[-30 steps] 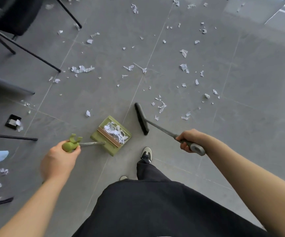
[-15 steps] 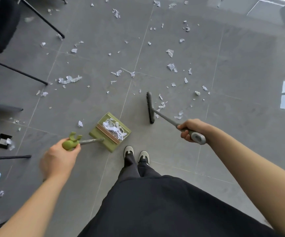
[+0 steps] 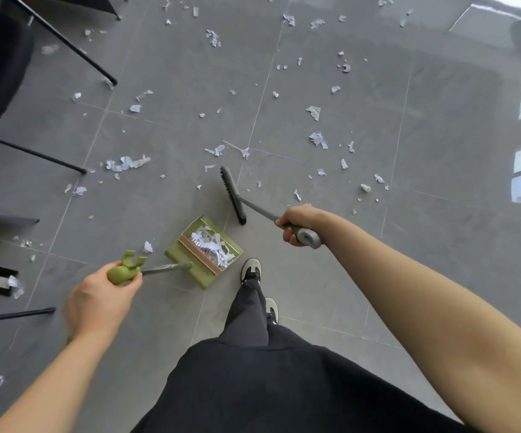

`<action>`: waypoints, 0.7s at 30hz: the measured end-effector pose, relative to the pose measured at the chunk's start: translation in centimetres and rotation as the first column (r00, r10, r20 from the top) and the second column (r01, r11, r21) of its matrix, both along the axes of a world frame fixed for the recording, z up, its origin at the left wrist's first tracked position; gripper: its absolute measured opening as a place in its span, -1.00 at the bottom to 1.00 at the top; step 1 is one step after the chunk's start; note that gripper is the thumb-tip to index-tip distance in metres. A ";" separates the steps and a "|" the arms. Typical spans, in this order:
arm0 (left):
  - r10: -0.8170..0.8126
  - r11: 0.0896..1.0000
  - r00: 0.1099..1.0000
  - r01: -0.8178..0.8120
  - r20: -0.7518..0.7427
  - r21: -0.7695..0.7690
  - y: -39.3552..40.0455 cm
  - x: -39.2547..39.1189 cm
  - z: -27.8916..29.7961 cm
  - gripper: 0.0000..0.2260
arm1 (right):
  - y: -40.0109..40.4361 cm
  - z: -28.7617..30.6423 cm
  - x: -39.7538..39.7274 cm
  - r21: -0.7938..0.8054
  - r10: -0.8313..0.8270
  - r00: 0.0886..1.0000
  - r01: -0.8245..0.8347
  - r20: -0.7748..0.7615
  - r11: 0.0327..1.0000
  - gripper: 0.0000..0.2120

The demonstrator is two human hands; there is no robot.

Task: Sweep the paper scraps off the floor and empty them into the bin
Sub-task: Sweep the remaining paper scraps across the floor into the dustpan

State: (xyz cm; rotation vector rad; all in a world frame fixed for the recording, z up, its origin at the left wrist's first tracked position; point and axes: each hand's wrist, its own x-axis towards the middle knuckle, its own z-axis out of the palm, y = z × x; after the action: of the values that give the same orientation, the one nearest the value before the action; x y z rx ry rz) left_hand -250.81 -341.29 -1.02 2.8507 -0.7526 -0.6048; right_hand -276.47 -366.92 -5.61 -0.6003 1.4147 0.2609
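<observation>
My left hand (image 3: 98, 300) grips the green handle of a long-handled green dustpan (image 3: 190, 256). The pan rests on the grey tiled floor and holds a heap of white paper scraps (image 3: 214, 246). In my right hand (image 3: 300, 223) is the grey handle of a broom; its dark brush head (image 3: 232, 195) sits on the floor just beyond the pan's mouth. Loose paper scraps (image 3: 317, 139) lie scattered over the tiles ahead and to the left (image 3: 126, 164). No bin is in view.
Black chair legs (image 3: 65, 42) and a dark seat stand at the upper left. A black floor socket (image 3: 3, 281) lies at the left. My shoes (image 3: 251, 270) and dark trousers are just right of the pan. Window reflections shine at the right.
The broom head has slid forward and left, away from the scraps on the right. One foot has stepped ahead beside the pan. The dustpan stays put.
</observation>
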 end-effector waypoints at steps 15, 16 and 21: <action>-0.051 0.999 0.998 0.051 -0.027 -0.002 -7.9 4.7 -0.4 -0.81 | -10.4 -2.0 3.5 0.215 -0.374 0.926 0.355 0.056 0.910 -0.94; -0.063 0.998 0.998 0.063 -0.032 0.000 -8.3 4.8 -0.5 -0.80 | -10.3 -1.9 2.6 0.247 -0.397 0.916 0.373 0.056 0.894 -0.94; -0.133 0.991 0.990 0.132 -0.036 -0.032 -10.9 4.9 -0.6 -0.78 | -8.2 -0.9 -3.0 0.311 -0.534 0.845 0.503 0.018 0.807 -0.86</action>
State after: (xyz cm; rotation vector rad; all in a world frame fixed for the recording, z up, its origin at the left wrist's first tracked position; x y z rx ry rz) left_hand -245.96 -352.19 -1.58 2.7705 -0.9424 -0.6582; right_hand -279.47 -375.07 -6.46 0.0366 1.3489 -0.0042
